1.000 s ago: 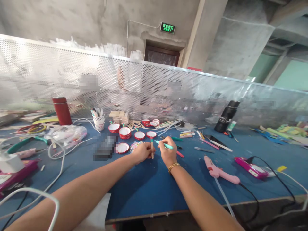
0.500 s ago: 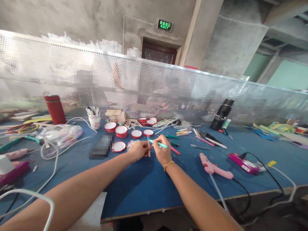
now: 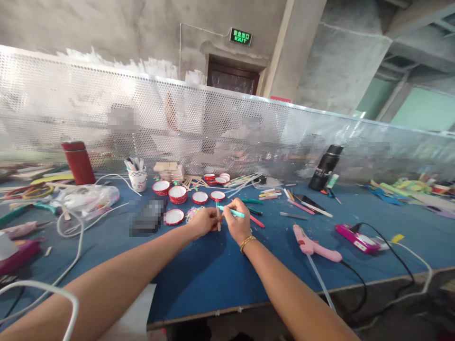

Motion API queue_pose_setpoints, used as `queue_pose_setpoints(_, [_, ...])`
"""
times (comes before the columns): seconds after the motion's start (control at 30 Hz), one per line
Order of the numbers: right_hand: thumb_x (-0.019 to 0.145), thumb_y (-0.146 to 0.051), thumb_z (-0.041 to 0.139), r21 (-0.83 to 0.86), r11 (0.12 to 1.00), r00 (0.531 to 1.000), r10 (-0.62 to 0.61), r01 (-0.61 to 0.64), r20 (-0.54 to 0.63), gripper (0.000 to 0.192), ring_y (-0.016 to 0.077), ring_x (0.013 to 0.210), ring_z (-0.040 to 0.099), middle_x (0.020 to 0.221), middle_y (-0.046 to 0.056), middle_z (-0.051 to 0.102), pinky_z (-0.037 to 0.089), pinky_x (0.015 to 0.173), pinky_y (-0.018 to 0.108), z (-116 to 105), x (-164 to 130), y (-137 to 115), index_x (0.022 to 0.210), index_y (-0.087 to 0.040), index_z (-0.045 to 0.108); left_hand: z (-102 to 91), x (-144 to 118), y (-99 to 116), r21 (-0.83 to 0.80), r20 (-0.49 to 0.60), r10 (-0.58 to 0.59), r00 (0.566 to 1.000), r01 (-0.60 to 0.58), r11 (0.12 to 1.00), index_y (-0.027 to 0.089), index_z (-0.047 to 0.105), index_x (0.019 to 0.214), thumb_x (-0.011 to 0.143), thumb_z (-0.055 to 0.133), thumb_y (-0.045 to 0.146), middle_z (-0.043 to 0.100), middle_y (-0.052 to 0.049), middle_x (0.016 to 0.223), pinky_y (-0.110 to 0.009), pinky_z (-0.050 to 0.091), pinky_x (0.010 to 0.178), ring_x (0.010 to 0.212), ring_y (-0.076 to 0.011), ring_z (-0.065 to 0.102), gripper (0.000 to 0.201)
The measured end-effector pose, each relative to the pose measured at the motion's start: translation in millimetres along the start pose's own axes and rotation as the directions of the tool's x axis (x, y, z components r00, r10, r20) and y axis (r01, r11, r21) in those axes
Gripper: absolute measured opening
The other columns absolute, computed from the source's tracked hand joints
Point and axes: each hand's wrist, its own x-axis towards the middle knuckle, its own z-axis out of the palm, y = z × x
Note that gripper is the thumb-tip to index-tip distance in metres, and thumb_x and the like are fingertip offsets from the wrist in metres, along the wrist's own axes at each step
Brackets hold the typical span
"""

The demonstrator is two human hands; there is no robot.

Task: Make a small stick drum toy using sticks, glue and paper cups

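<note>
Between the fingertips of my left hand (image 3: 205,222) a wooden craft stick (image 3: 218,226) is held upright, its top end coloured red. My right hand (image 3: 239,221) grips a turquoise marker (image 3: 234,211), and the marker's tip is at the upper part of the stick; whether it touches I cannot tell. Just beyond my hands sit several round red-rimmed pieces with white tops, one of them a white disc (image 3: 217,195). A small heap of pastel bits (image 3: 195,214) lies behind my left hand. A red marker (image 3: 256,221) is right of my right hand.
A pink glue gun (image 3: 313,245) with its cord lies to the right, near a magenta power strip (image 3: 357,238). A phone (image 3: 148,217) and a paper cup of pens (image 3: 137,179) are left. Bottles, red (image 3: 78,163) and black (image 3: 325,168), stand farther back by the perforated screen (image 3: 227,128).
Both hands keep their hold on the craft stick and the turquoise marker, with barely any motion. The whole view has shifted slightly.
</note>
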Motion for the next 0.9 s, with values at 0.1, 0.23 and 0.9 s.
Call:
queue_pose_setpoints(0.1, [0.084, -0.035, 0.056, -0.032, 0.999, 0.999, 0.004, -0.005, -0.039, 0.020, 0.0163, 0.059, 0.056, 0.062, -0.002, 0.060, 0.043, 0.064, 0.029, -1.1, 0.9, 2.2, 0.069, -0.025, 0.049, -0.5, 1.5, -1.9, 0.002, 0.009, -0.003, 1.000, 0.003, 1.000, 0.018, 0.063, 0.071, 0.071, 0.087, 0.034, 0.063, 0.004, 0.061, -0.021, 0.049, 0.059, 0.057, -0.0106, 0.061, 0.029])
queue_pose_setpoints(0.23, [0.085, -0.036, 0.056, -0.028, 1.000, 0.998, -0.005, 0.003, -0.058, 0.020, 0.0165, 0.061, 0.056, 0.062, -0.002, 0.060, 0.044, 0.065, 0.029, -2.9, 1.1, 3.0, 0.069, -0.025, 0.048, -0.5, 1.0, -1.6, 0.015, 0.004, 0.004, 1.000, -0.004, 1.000, 0.019, 0.064, 0.071, 0.072, 0.087, 0.034, 0.065, 0.004, 0.063, -0.021, 0.050, 0.059, 0.057, -0.0109, 0.062, 0.028])
queue_pose_setpoints(0.9, [0.086, -0.035, 0.056, -0.041, 0.999, 0.999, -0.012, 0.010, -0.040, 0.021, 0.0161, 0.061, 0.056, 0.064, -0.002, 0.060, 0.044, 0.064, 0.028, -2.3, -1.2, 1.7, 0.069, -0.024, 0.049, -1.0, 4.3, -6.9, 0.040, 0.001, 0.011, 1.000, -0.011, 0.999, 0.017, 0.064, 0.072, 0.076, 0.083, 0.035, 0.063, 0.003, 0.062, -0.023, 0.050, 0.060, 0.055, -0.0105, 0.059, 0.027])
